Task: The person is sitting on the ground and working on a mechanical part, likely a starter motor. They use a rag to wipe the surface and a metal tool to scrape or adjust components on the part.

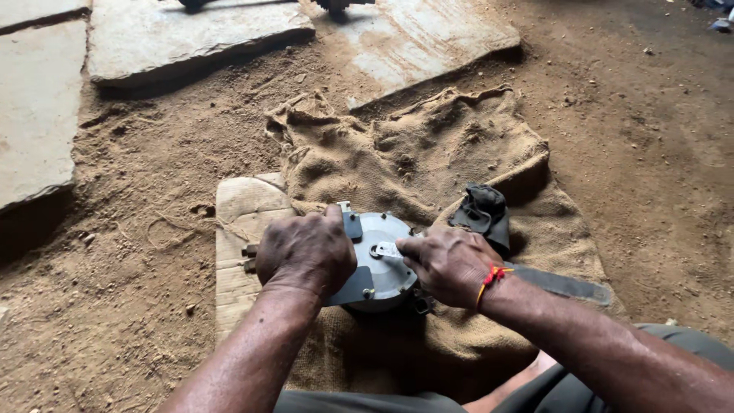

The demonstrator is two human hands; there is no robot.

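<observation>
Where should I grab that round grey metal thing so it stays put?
Probably grip the round grey metal part by its left rim, from above, as the left hand does. The right hand works a small wrench at the centre, so that stays free.

Left hand (pixel 306 252) is palm-down with fingers curled. Right hand (pixel 447 264) is closed in a pinch grip. Both forearms extend forward and converge.
</observation>
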